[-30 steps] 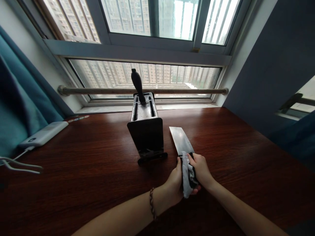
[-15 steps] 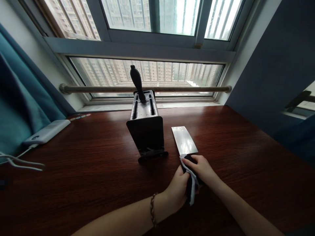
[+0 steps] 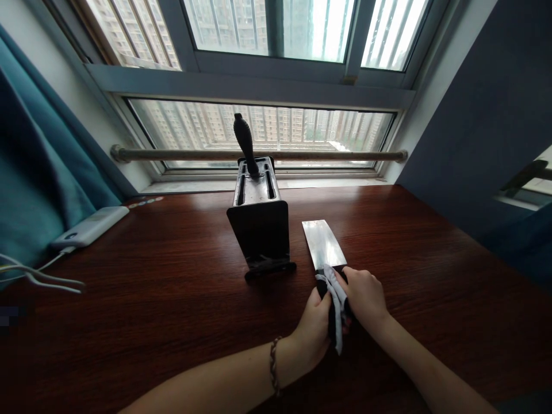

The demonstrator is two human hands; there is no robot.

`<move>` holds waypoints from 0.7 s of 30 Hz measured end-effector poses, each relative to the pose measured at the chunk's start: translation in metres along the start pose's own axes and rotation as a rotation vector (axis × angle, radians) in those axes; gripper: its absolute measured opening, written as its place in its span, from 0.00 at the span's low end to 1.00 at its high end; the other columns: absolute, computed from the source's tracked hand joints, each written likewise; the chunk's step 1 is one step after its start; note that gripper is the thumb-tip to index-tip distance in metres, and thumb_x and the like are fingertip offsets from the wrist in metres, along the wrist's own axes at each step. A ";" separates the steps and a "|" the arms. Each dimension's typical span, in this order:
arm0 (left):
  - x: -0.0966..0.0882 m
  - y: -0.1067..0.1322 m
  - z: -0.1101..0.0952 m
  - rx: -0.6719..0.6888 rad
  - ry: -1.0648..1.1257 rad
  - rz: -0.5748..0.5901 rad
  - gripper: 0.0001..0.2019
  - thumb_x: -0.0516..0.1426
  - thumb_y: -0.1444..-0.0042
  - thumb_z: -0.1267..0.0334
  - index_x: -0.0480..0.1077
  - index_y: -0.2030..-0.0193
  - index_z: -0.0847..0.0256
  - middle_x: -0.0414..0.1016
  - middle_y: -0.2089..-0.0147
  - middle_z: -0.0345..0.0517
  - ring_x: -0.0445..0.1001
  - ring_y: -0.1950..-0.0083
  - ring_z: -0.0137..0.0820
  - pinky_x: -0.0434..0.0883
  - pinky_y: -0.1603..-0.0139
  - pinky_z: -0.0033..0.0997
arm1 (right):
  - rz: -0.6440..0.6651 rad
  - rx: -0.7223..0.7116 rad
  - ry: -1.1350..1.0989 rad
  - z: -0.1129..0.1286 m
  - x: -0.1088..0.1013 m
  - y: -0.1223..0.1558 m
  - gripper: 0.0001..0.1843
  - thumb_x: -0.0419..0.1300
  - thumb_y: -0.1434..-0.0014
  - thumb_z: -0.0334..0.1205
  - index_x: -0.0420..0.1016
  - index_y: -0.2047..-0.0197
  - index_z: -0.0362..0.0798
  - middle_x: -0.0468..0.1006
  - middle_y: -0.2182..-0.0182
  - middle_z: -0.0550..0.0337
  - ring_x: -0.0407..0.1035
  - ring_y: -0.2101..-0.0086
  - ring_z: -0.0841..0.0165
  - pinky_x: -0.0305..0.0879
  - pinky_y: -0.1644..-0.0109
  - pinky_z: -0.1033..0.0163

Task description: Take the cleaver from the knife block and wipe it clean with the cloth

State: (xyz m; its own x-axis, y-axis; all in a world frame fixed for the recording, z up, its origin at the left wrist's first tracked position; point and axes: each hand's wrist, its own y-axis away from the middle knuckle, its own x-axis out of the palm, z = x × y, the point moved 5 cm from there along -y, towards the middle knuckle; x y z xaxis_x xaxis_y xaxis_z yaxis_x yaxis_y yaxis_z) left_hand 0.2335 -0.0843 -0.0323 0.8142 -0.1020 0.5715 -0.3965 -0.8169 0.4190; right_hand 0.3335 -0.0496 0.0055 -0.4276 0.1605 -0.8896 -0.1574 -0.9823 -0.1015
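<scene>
A broad cleaver with a rectangular silver metal blade (image 3: 324, 244) and a black handle (image 3: 332, 329) is found over the dark red-brown wooden table (image 3: 172, 247), its blade end directed toward the far edge. Whether the blade rests on the surface cannot be told.

The handle is gripped from beneath by the left hand (image 3: 313, 330), which is closed with the thumb laid on top. A crumpled pale grey cloth (image 3: 337, 299) is pressed to the handle by the right hand (image 3: 366, 293), which is curled around it; the fingertips below are largely hidden.

A black and silver box-shaped knife block (image 3: 259, 230), with one black-handled tool (image 3: 244, 138) upright in its top, stands beside the blade, apart from it, on the side toward the table's left edge. A white oblong device (image 3: 95, 225) lies near the far left corner.

For sound working, it is judged that the left grip should be kept firm and the cloth drawn back from the blade toward the near edge. Fingers should be kept off the blade's edges, and the loose cloth end should be gathered in, lest it be snagged.
</scene>
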 end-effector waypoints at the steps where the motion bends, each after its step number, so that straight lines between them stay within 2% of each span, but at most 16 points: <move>1: 0.000 0.000 0.000 0.005 0.004 -0.004 0.12 0.51 0.42 0.57 0.60 0.57 0.62 0.66 0.74 0.39 0.66 0.79 0.25 0.62 0.80 0.23 | -0.021 -0.043 -0.022 0.004 -0.004 0.003 0.16 0.51 0.39 0.45 0.72 0.72 0.45 0.75 0.74 0.49 0.69 0.72 0.60 0.54 0.69 0.60; 3: 0.000 0.000 0.000 0.024 0.013 -0.025 0.14 0.52 0.43 0.54 0.60 0.56 0.62 0.67 0.74 0.39 0.66 0.78 0.25 0.63 0.79 0.24 | -0.011 -0.184 -0.167 0.016 -0.008 0.007 0.13 0.51 0.38 0.44 0.73 0.65 0.47 0.75 0.68 0.53 0.69 0.67 0.64 0.58 0.63 0.62; 5: -0.001 -0.001 0.000 0.048 0.022 -0.055 0.17 0.52 0.43 0.51 0.60 0.55 0.62 0.67 0.74 0.39 0.67 0.78 0.26 0.64 0.78 0.25 | 0.054 -0.284 -0.349 0.026 -0.006 0.009 0.12 0.51 0.37 0.42 0.74 0.60 0.48 0.73 0.65 0.56 0.69 0.64 0.67 0.60 0.59 0.64; 9: -0.003 -0.002 0.002 0.058 0.026 -0.123 0.20 0.50 0.44 0.46 0.62 0.57 0.63 0.65 0.77 0.38 0.65 0.81 0.25 0.63 0.80 0.25 | 0.143 -0.304 -0.513 0.030 0.001 0.003 0.11 0.54 0.40 0.38 0.77 0.58 0.48 0.72 0.66 0.57 0.68 0.64 0.67 0.62 0.58 0.65; 12: -0.004 -0.003 0.003 0.048 0.030 -0.168 0.22 0.51 0.45 0.43 0.62 0.58 0.62 0.64 0.78 0.37 0.64 0.82 0.25 0.62 0.82 0.25 | 0.155 -0.321 -0.562 0.027 0.002 0.001 0.11 0.55 0.41 0.36 0.78 0.60 0.50 0.74 0.67 0.58 0.69 0.65 0.67 0.62 0.60 0.65; 17: -0.008 -0.006 0.007 0.053 0.028 -0.217 0.21 0.50 0.44 0.43 0.62 0.61 0.62 0.63 0.79 0.36 0.62 0.84 0.24 0.60 0.83 0.24 | 0.089 -0.296 -0.586 0.014 -0.001 0.014 0.11 0.55 0.42 0.33 0.79 0.61 0.50 0.75 0.68 0.58 0.69 0.68 0.68 0.63 0.64 0.65; 21: -0.012 -0.007 0.011 0.059 0.017 -0.236 0.19 0.49 0.42 0.45 0.61 0.64 0.61 0.62 0.80 0.35 0.61 0.84 0.24 0.60 0.83 0.23 | 0.025 -0.374 -0.525 0.008 -0.004 0.027 0.13 0.52 0.41 0.32 0.78 0.60 0.50 0.74 0.66 0.57 0.68 0.66 0.68 0.63 0.62 0.65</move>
State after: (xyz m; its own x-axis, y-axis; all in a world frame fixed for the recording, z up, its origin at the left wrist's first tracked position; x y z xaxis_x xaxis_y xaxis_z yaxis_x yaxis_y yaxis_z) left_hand 0.2315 -0.0835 -0.0494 0.8739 0.1043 0.4747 -0.1703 -0.8490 0.5001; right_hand 0.3236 -0.0764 0.0095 -0.8209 0.0702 -0.5668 0.1387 -0.9383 -0.3169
